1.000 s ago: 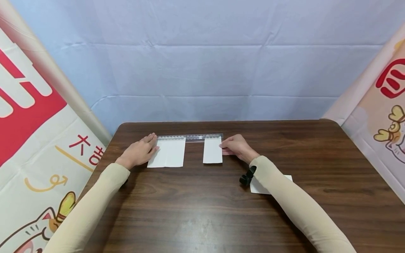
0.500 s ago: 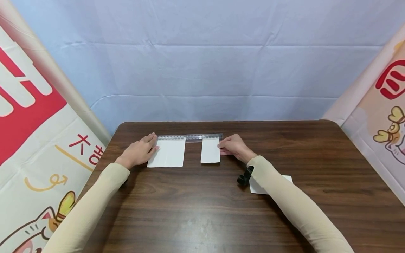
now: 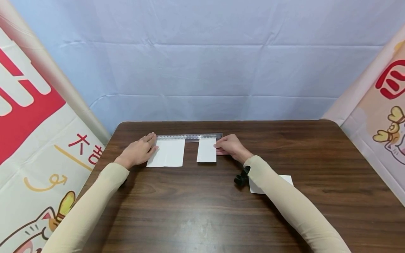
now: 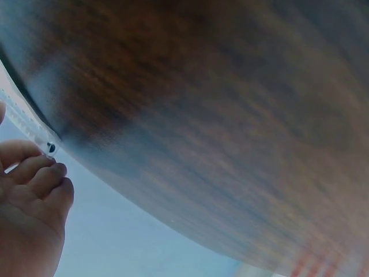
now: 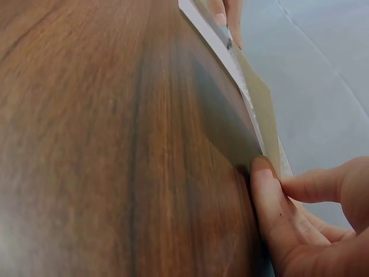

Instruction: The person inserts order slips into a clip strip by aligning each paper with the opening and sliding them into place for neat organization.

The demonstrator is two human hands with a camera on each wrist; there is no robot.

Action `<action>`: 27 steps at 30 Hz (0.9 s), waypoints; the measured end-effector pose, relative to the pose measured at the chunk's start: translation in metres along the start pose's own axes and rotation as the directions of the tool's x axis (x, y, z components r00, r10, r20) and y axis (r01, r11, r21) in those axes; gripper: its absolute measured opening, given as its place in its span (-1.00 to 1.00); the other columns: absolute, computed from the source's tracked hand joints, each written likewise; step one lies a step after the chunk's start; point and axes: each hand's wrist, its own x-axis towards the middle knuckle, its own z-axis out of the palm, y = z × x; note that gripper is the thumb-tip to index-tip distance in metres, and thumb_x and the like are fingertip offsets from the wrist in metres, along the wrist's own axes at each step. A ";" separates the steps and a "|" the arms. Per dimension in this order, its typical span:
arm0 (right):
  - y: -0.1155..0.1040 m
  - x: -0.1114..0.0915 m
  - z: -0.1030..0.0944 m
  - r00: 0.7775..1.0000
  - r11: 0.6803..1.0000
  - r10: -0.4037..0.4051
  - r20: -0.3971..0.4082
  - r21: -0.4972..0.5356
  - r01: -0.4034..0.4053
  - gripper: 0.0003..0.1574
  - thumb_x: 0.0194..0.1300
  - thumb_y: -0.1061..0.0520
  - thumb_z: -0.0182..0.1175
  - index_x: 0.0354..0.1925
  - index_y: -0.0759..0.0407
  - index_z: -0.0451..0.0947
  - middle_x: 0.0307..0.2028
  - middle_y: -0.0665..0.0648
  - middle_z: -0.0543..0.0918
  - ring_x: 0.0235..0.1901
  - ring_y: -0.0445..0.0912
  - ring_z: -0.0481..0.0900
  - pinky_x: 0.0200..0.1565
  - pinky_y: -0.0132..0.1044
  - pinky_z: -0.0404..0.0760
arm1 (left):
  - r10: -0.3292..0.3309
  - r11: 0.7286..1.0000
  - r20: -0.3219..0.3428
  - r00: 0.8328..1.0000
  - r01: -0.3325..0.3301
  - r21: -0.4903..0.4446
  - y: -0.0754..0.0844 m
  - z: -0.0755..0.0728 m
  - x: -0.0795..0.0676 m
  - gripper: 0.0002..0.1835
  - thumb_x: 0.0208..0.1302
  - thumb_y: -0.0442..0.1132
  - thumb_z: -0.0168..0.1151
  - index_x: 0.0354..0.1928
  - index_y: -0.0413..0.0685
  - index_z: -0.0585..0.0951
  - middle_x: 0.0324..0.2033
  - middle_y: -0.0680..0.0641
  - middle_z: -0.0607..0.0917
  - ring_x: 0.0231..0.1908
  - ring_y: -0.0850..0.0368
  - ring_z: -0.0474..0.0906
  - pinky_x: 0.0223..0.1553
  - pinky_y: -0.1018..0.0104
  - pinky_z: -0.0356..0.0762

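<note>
Head view: R hand (image 3: 232,146) pinches narrow paper (image 3: 207,149), L hand (image 3: 138,151) flat on far side

R arm comes in from lower R, fwd & inward, pale R sleeve (image 3: 294,207) reaching the wrist; hand bends toward L. Thumb + fingers pinch narrow paper at its R edge, w/ thumb on top and fingers below; R wrist view shows the same pinch close up, paper edge raised a bit off the tabletop (image 3: 190,214).

L arm comes in diag. from lower L, pale L sleeve (image 3: 85,207) up to the wrist. Palm down, fingers extended fwd & loosely together over L end of clear ruler (image 3: 192,137), thumb spread toward the L edge of wide paper (image 3: 167,154). No grip here: hand rests/presses. L wrist view: fingertips at the ruler's holed end, rest of that pic mostly blurred tabletop.

Clear ruler lies crosswise nr far table edge. Narrow paper sits nr its R end, wide paper nr its L end, bare wood btwn; top edges of both overlap the ruler, can't tell which is on top. Third paper (image 3: 255,187) lies partly under R forearm, nr black wrist strap (image 3: 241,179).
</note>
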 end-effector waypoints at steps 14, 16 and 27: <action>-0.004 -0.001 0.009 1.000 1.000 -0.004 0.007 0.001 0.004 -0.58 0.45 0.34 0.27 0.21 0.51 0.59 -0.26 0.18 0.76 -0.45 -0.19 0.77 -0.21 -0.29 0.84 | -0.009 1.000 0.004 1.000 0.009 -0.011 0.001 -0.001 0.000 -0.30 0.71 0.02 -0.11 0.63 -0.33 0.15 0.63 -0.37 0.15 0.63 -0.29 0.11 0.57 -0.24 0.25; -0.004 -0.001 0.009 1.000 1.000 -0.001 0.006 -0.001 0.001 -0.58 0.45 0.34 0.27 0.21 0.51 0.60 -0.27 0.18 0.76 -0.45 -0.18 0.78 -0.21 -0.29 0.84 | -0.011 1.000 0.008 1.000 0.011 -0.011 0.001 -0.001 0.001 -0.29 0.71 0.03 -0.11 0.63 -0.33 0.15 0.63 -0.36 0.14 0.64 -0.29 0.10 0.58 -0.23 0.24; -0.006 -0.001 0.010 1.000 1.000 0.014 0.002 -0.004 -0.013 -0.59 0.45 0.32 0.28 0.19 0.49 0.62 -0.29 0.18 0.77 -0.46 -0.18 0.78 -0.22 -0.28 0.85 | -0.008 1.000 0.015 1.000 0.009 -0.009 0.000 -0.001 0.000 -0.29 0.71 0.01 -0.12 0.63 -0.33 0.13 0.64 -0.37 0.12 0.64 -0.30 0.09 0.57 -0.25 0.24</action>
